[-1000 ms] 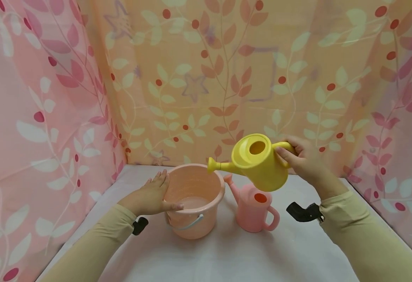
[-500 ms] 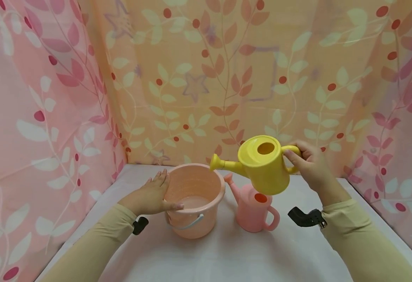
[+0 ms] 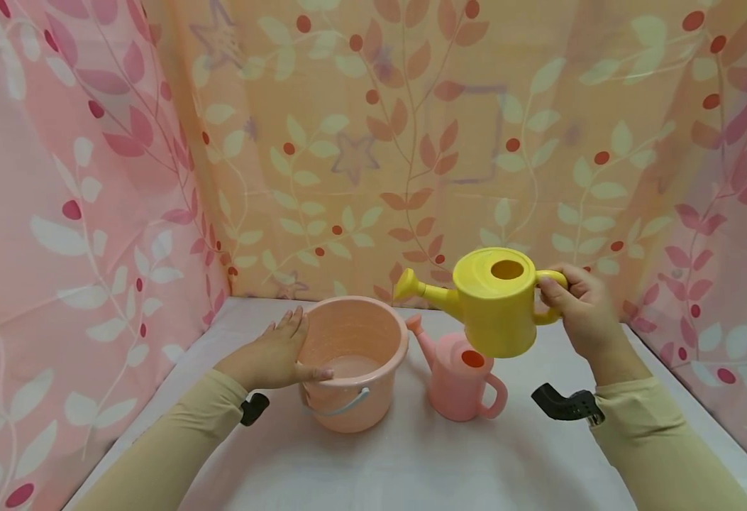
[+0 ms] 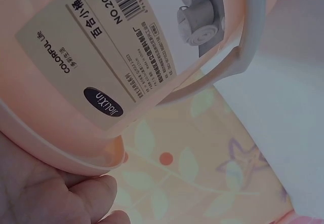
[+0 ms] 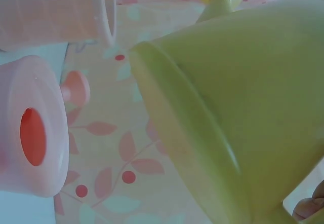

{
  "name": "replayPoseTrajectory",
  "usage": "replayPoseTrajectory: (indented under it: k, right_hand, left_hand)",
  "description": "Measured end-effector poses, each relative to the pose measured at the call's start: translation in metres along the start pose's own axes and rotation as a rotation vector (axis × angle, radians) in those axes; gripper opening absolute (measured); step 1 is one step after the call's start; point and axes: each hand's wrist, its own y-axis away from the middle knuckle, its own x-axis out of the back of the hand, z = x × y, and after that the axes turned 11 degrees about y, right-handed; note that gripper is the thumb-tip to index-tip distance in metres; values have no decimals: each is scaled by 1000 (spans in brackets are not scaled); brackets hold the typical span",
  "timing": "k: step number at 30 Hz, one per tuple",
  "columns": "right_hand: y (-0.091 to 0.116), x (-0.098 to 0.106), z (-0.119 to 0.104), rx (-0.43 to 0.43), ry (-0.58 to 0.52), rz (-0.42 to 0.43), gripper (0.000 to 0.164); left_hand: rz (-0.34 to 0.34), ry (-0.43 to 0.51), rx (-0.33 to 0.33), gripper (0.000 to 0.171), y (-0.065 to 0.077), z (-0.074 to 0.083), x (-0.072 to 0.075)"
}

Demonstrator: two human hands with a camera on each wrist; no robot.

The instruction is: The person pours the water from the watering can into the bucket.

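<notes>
Raised in my right hand point(image 3: 587, 309) is a yellow watering can point(image 3: 497, 305), gripped by its handle. It is nearly level, its spout pointing left toward the bucket's right rim. Below it a pink watering can point(image 3: 459, 380) stands on the table, handle to the right. My left hand point(image 3: 271, 355) rests on the left rim of a peach-coloured bucket point(image 3: 350, 411), fingers straight and thumb along the front rim. In the left wrist view the bucket's side shows a printed label point(image 4: 106, 57) and a grey handle point(image 4: 223, 67). The right wrist view has the yellow can's body point(image 5: 243, 97) up close.
The white-covered table point(image 3: 405, 468) carries the bucket and the pink can side by side. A leaf-patterned cloth point(image 3: 373, 156) hangs behind, with pink patterned cloth on both sides. Each wrist wears a black mount point(image 3: 567, 403).
My right hand has drawn the yellow watering can to the right, away from over the bucket, and its spout has tipped up toward level. The left hand, bucket and pink can stay put.
</notes>
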Motion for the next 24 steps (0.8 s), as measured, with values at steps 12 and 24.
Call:
replayPoseTrajectory:
  k: [12,24]
  right_hand:
    - [10,17,7,30,-119,-12,17]
    - [27,37,18,-42,-3,61,13]
  left_hand:
    - [-8,-2,-1,118,0,-1,-1]
    - [-2,-6,-4,117,0,-1,-1]
